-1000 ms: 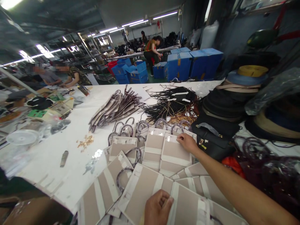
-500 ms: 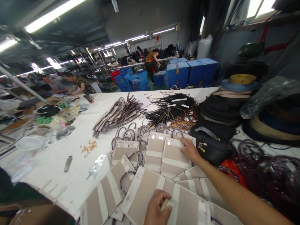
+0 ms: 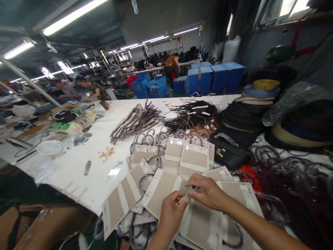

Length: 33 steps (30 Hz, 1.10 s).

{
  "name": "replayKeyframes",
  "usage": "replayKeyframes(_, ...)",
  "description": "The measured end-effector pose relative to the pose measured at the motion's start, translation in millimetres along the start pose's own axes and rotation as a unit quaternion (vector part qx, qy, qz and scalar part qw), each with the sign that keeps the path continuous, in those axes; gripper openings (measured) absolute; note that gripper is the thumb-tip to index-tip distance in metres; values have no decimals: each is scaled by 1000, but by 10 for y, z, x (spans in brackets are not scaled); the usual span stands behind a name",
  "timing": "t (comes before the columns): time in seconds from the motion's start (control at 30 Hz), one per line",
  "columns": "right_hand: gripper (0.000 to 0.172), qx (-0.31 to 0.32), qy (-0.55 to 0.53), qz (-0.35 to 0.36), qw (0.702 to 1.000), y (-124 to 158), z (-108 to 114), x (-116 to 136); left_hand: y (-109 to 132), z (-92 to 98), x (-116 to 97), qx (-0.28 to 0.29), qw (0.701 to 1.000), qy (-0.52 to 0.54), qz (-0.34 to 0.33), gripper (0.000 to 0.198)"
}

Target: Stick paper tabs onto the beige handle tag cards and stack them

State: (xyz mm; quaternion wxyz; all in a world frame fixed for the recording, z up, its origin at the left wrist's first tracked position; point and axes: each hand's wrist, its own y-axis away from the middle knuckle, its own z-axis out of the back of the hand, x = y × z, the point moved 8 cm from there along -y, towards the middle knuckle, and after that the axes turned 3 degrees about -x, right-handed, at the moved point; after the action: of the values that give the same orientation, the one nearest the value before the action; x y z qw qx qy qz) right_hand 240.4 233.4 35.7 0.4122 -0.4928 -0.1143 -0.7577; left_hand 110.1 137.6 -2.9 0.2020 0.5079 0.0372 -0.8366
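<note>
My left hand (image 3: 172, 211) is closed in a pinch around something small and pale that I cannot make out. Its fingertips meet those of my right hand (image 3: 208, 190), whose thumb and fingers are also pinched together; what lies between them is hidden. Both hands are above a pile of beige bag panels (image 3: 162, 191) with pale strips across them. Dark, plastic-wrapped handles (image 3: 145, 180) stick out among the panels. Just beyond my hands, another beige panel (image 3: 194, 159) with a small white tag lies near the top of the pile.
A black handbag (image 3: 231, 152) and stacked strap rolls (image 3: 241, 114) stand at the right. Black cords (image 3: 189, 116) and bundled strap pieces (image 3: 137, 119) lie farther back. Small gold-coloured pieces (image 3: 106, 153) are on the white table (image 3: 78, 194). Co-workers and blue boxes (image 3: 200, 81) are beyond.
My right hand has come back from the far panel and met my left hand, its fingers now pinched. A panel at the right of the pile lies differently. The view has shifted slightly.
</note>
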Motion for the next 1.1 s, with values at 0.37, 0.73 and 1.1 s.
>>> replayKeyframes(0.37,9,105,213,45,970,-116,-372,118,41,133,-44,-44,987,-136,-78,15)
replayKeyframes(0.73,32,-198,38,-192,960,-1012,415,-1618,-183,-202,343,-2,998,-44,-39,13)
replayKeyframes(1.1,22,-226,169,-259,924,-1516,363,-2114,-476,-265,891,5,998,16,63,18)
